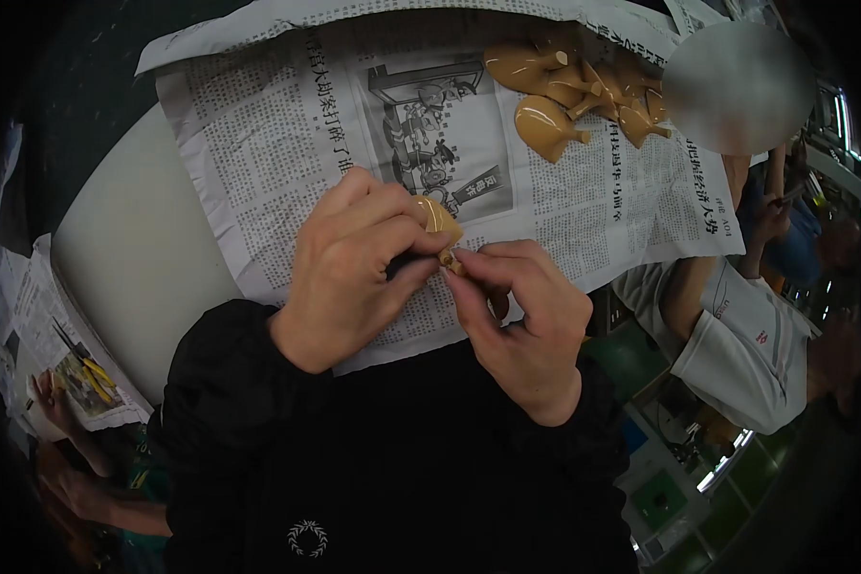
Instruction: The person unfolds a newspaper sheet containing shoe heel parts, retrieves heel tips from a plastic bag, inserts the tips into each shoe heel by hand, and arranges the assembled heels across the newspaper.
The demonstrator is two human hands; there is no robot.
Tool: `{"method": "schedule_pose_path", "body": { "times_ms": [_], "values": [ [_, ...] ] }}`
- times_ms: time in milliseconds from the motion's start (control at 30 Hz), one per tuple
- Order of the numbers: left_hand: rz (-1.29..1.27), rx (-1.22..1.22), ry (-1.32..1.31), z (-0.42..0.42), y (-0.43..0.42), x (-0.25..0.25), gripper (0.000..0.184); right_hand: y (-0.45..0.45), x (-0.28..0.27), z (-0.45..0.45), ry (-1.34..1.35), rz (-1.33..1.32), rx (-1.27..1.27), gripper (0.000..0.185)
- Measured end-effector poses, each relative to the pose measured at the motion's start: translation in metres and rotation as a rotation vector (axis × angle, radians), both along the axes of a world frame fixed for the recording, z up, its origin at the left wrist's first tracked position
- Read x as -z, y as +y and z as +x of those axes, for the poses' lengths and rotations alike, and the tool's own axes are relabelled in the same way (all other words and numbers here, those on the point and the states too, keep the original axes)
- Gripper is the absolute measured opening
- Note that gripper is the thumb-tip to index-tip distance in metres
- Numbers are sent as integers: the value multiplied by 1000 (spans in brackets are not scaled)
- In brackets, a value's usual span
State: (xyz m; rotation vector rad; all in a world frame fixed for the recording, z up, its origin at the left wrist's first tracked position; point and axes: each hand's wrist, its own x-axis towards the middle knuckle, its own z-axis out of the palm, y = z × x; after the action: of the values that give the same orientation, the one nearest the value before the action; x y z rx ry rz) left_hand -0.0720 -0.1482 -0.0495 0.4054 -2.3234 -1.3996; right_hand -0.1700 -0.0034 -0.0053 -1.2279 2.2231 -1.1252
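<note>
My left hand (354, 263) is closed around a glossy tan piece (438, 220) with a rounded body, and its narrow end points toward my right hand. My right hand (526, 316) pinches at that narrow end, where a small brownish bit (452, 263) shows between the fingertips. I cannot make out whether this bit is part of the piece or separate. Both hands meet just above the newspaper (564, 225). Farther back on the paper lies a pile of similar glossy tan pieces (545, 124), rounded with short stems.
Under the newspaper is a pale rounded tabletop (143, 210). At the left, yellow-handled pliers (91, 373) lie on another printed sheet beside someone's hand (53, 402). A person in a grey shirt (746, 354) is close on the right, with other people beyond.
</note>
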Motion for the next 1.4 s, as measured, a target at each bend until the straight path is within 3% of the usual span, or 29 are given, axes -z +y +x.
{"method": "schedule_pose_path", "body": {
  "times_ms": [267, 400, 500, 600, 667, 700, 767, 800, 900, 1000, 1200, 1400],
  "values": [
    [34, 8, -43, -1, 2, -3, 27, -9, -9, -5, 71, 47, -81, 20],
    [86, 57, -77, 8, 4, 5, 21, -6, -9, 13, 79, 224, -39, 16],
    [191, 80, -142, 11, 2, 7, 14, -4, -7, 6, 142, 102, -32, 16],
    [168, 92, -134, 13, -2, 17, 16, 2, -6, -2, 74, 49, -106, 15],
    [164, 90, -118, 8, 6, 15, 16, -2, -13, -7, 142, 227, -302, 14],
    [152, 41, -123, 7, 8, 8, 17, -1, -10, -8, 130, 187, -324, 14],
    [201, 50, -116, 8, 5, 2, 17, -3, 1, 1, 128, 46, -173, 13],
    [8, 141, -56, 6, -4, 3, 18, -6, -5, 2, 129, 64, -150, 12],
    [8, 35, -78, 2, 2, 1, 23, -6, 1, 8, 51, 149, -93, 12],
    [5, 13, -74, 1, 1, 1, 25, -8, -8, -4, -51, 125, -124, 12],
    [45, 25, -35, -1, 0, 1, 25, -14, -21, -17, 5, 271, -268, 12],
    [27, 19, -24, 1, 0, 4, 23, -20, -23, -10, 12, 223, -174, 16]
  ]
}}
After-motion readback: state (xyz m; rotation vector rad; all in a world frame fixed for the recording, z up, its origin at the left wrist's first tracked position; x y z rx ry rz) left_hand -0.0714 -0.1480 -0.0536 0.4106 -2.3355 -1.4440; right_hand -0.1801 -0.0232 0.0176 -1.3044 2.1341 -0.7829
